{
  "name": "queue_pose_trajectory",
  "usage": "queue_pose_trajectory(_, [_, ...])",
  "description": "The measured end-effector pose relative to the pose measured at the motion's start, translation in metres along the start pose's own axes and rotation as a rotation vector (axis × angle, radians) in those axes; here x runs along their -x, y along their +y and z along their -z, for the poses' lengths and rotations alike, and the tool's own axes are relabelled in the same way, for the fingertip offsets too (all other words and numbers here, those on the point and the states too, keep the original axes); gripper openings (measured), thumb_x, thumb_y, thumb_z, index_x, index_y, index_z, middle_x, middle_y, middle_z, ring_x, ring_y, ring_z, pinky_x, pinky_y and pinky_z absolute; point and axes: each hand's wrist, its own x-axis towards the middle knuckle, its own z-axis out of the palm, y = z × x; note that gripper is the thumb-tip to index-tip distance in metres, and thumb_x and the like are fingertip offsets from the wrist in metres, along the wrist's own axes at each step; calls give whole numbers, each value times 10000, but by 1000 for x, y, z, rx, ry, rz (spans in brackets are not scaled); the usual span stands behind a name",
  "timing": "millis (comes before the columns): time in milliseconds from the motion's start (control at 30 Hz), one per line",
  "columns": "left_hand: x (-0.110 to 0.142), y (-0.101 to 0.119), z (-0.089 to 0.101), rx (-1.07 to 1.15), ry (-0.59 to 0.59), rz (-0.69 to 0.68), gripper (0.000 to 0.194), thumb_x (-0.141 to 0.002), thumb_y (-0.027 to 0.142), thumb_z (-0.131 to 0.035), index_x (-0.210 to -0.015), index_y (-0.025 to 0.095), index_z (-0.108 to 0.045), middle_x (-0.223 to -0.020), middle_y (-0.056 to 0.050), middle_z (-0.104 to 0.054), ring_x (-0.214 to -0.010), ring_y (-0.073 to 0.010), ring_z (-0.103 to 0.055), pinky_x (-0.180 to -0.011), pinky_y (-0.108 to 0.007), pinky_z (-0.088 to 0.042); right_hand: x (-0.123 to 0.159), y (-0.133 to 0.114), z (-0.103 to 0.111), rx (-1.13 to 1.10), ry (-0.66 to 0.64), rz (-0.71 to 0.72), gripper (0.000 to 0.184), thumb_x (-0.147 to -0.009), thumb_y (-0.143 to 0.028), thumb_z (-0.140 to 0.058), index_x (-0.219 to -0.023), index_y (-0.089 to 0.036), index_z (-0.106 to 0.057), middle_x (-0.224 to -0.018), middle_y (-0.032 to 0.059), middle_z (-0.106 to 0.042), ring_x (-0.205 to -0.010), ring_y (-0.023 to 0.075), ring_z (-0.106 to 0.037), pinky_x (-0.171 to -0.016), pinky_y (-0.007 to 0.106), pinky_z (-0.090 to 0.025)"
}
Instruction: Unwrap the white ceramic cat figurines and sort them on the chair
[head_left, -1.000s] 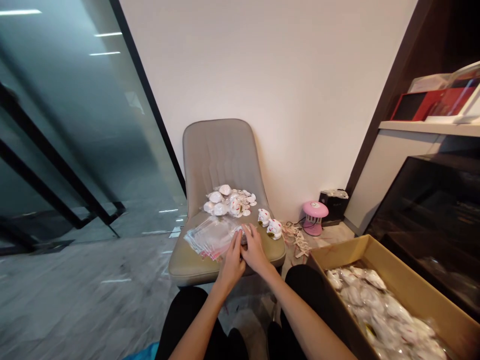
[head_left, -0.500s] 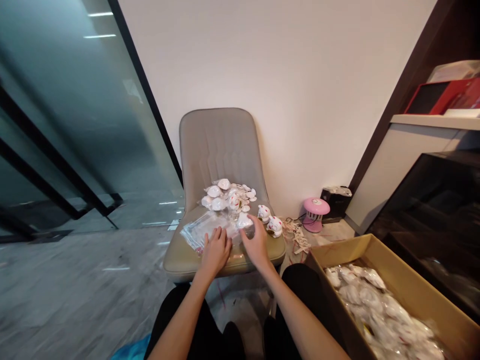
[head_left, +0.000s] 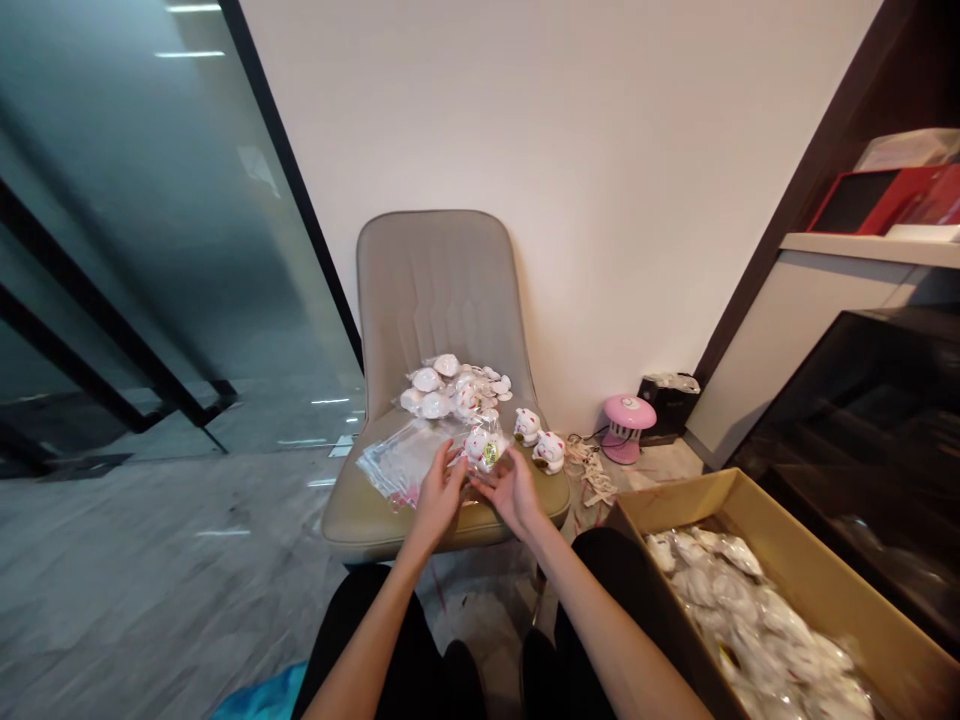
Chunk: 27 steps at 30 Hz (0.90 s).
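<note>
A white cat figurine [head_left: 480, 447] with red and gold markings sits in a clear plastic bag over the front of the chair seat. My left hand [head_left: 440, 487] grips the bag's left side, thumb and fingers closed on it. On the other side, my right hand [head_left: 515, 492] holds the lower right edge of the same bag. Flat clear bags [head_left: 394, 463] lie in a stack beside my left hand. Two unwrapped cat figurines [head_left: 548, 452] stand to the right of my right hand. Behind the held bag, several bagged white pieces [head_left: 435, 404] are heaped.
The grey-beige chair [head_left: 439, 270] stands against the wall. An open cardboard box [head_left: 739, 490] with many bagged figurines is by my right leg. A pink lamp-like device [head_left: 628, 412] and a black box [head_left: 670, 408] are on the floor. Left is a glass door [head_left: 187, 200].
The bagged piece by my right hand has turned, and its red and gold face now shows. My left hand has moved from the flat bags to the held bag.
</note>
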Motion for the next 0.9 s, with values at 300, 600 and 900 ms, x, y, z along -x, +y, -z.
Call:
queue_pose_trajectory(300, [-11,19,-3,413,72,284,491,-679,354,-846,-1094,145,-685,-1016,-86,-751,-743,-156,-704,-591,-224,-549,0,11,1,416,34,243,537,-838,-561,-631,-1244,-214,-572,-1107,75,-677,-753,163,-671,-538,237,-548])
queue_pose_trajectory(600, [-15,8,-10,638,67,325,464,-721,321,-818,-1136,166,-681,-1063,-83,-753,-818,-164,-721,-688,-256,-580,2,1,3,510,-62,345,464,-810,-429,-707,-1193,-218,-554,-1058,48,-691,-830,194,-693,-719,305,-581])
queue_pose_trajectory(900, [-20,8,-13,597,148,264,450,-698,337,-819,-1085,156,-680,-940,-52,-755,-746,-153,-713,-638,-233,-552,3,-9,8,713,-33,426,365,-854,-451,-661,-1127,-212,-627,-1034,69,-713,-933,251,-676,-797,363,-567])
